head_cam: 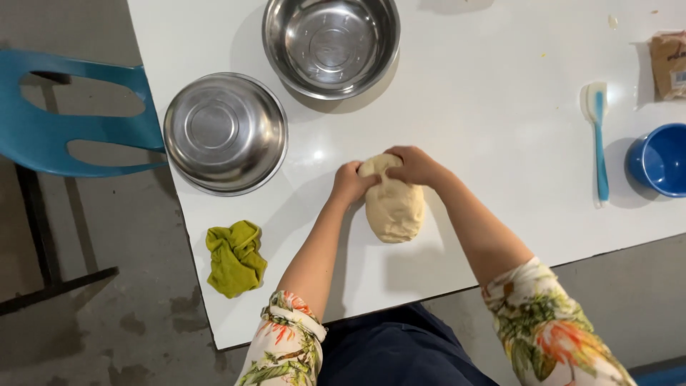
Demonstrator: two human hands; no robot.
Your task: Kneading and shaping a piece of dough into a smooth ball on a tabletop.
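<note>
1. A pale lump of dough lies on the white table, near the edge closest to the person, with both bare hands at its far end.
2. The dough is an elongated oval; its long axis runs roughly from 12 o'clock to 6 o'clock, tilted slightly toward 11, with the narrow end farthest from the person.
3. The left hand presses against the far end from about 9 o'clock, fingers curled together against the dough's side.
4. The right hand comes over the same end from about 2 o'clock, fingers closed down on the folded top of the dough.
5. Both hands sit at the 12 o'clock end; the bulk of the dough lies toward 6 o'clock from the grip, free on the table. Neither hand is clearly nearer.
6. Two empty steel bowls stand away from the dough: one at about 10 o'clock, another at about 11 to 12 o'clock.
7. A crumpled green cloth lies at about 8 o'clock near the table corner.
8. A blue-handled spatula and a blue bowl lie well apart at 3 o'clock; a brown packet sits at 2 o'clock.
</note>
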